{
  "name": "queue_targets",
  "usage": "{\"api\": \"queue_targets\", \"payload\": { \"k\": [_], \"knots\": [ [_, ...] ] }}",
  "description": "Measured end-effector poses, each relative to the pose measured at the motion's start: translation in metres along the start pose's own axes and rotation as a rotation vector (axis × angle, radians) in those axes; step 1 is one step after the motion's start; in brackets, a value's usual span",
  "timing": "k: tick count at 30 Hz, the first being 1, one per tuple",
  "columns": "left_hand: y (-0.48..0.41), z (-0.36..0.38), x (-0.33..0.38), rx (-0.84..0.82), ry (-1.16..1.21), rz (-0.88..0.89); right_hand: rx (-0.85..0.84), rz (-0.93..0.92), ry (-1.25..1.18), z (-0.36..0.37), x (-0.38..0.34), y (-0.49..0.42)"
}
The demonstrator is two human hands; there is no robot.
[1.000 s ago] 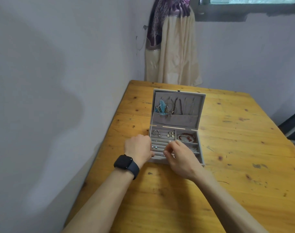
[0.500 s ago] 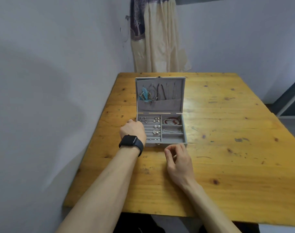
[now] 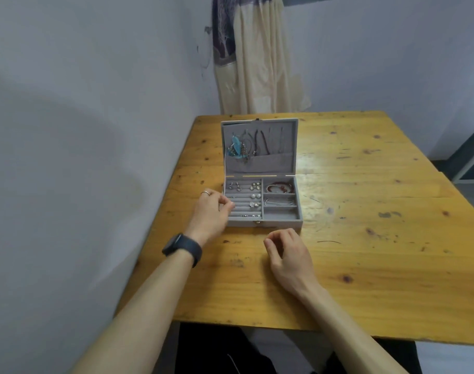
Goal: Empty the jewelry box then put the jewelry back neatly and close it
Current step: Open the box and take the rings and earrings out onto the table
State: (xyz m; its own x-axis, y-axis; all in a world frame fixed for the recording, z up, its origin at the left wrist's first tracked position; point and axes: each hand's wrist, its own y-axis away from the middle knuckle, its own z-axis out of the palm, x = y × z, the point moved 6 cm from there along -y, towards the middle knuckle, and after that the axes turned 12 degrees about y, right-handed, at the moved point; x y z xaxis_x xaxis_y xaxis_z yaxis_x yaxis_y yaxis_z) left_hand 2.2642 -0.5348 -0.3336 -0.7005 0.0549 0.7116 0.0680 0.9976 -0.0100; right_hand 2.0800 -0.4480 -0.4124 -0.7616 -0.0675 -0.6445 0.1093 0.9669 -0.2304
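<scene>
— Grey velvet, is it, that jewelry box [image 3: 265, 224]? Where does it sit?

— On the wooden table [image 3: 365, 265], toward the table's left edge. It is open, with its lid [image 3: 288, 141] standing upright at the back.

— What is in the lid?

— Several necklaces [image 3: 260, 141] hang there, their lower ends tucked into a pocket [image 3: 271, 163]. A turquoise piece [image 3: 236, 147] hangs at the left.

— And the tray below?

— The left section has padded rolls with earrings [image 3: 254, 195] set among them in pairs. The right side has three compartments: a red bracelet [image 3: 280, 188] lies in the far one and a thin silver chain [image 3: 280, 203] in the middle one.

— The hands?

— The left hand [image 3: 210, 214] is at the box's left wall, fingers curled, their tips over the rim beside the rolls. Whether they grip the wall or pinch something small I cannot tell, because that part is blurred. It has a ring [image 3: 205, 193] on one finger and a dark watch [image 3: 183, 248] on the wrist.

— The other?

— The right hand [image 3: 289, 256] rests on the table just in front of the box, not touching it. Its fingers are loosely curled, the thumb apart from them, and nothing shows in it.

— And around the table?

— Pale walls [image 3: 68, 130] meet in a corner behind it, where a cream curtain [image 3: 260, 63] hangs beside a purple patterned cloth [image 3: 223, 36].
</scene>
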Motion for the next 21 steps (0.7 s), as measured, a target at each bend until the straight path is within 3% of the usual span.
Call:
{"api": "queue_targets", "payload": {
  "k": [3,9,21],
  "knots": [
    [0.048,0.012,-0.01,0.05,0.143,0.216,0.041,-0.021,0.088,0.002,0.001,0.015],
    [0.085,0.058,-0.048,-0.015,0.066,0.308,-0.024,-0.038,0.321,0.012,-0.007,0.024],
    [0.083,0.057,-0.054,0.024,0.062,0.29,-0.013,-0.052,0.34,0.015,-0.016,0.027]
  ]
}}
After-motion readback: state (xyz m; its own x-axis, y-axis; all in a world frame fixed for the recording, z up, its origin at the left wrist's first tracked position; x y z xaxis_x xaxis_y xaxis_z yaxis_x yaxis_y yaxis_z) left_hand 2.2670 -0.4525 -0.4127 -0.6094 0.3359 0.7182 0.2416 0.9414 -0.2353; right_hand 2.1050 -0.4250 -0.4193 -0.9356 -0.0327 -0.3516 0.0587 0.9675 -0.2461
